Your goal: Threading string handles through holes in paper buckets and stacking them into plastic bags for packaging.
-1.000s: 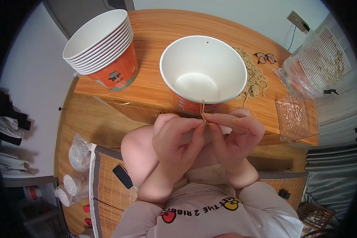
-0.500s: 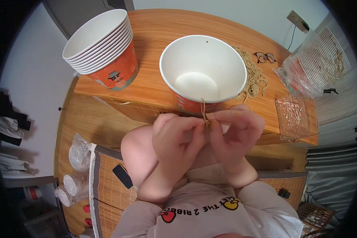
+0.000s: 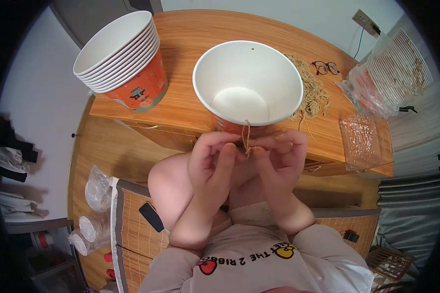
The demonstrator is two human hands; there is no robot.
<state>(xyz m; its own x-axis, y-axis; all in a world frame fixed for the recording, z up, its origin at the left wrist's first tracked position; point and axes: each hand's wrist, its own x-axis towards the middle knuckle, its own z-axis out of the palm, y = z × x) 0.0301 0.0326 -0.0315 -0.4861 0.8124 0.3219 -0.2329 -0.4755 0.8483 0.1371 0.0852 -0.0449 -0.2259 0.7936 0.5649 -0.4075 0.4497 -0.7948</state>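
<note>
A big white-lined paper bucket [image 3: 247,71] with an orange outside stands at the table's front edge. Light-brown twine [image 3: 248,133] hangs from its near rim in a narrow loop with a knot at the lower end. My right hand [image 3: 282,158] pinches the twine at the knot between thumb and forefinger. Just left of the knot is my left hand [image 3: 208,161], its fingers curled and its thumb up against them; whether a strand lies in its grip is hidden. A heap of loose twine [image 3: 310,90] lies right of the bucket.
A stack of similar buckets [image 3: 142,80] stands at the table's left. Glasses [image 3: 326,68], a clear box of small bright bits [image 3: 362,144] and a plastic-wrapped bucket stack [image 3: 376,80] are on the right. A phone [image 3: 151,217] lies on the mat beside my leg.
My left thumb and fingers have drawn back a little from the knot, and the twine loop hangs more openly. My right hand keeps its pinch. The view has shifted slightly.
</note>
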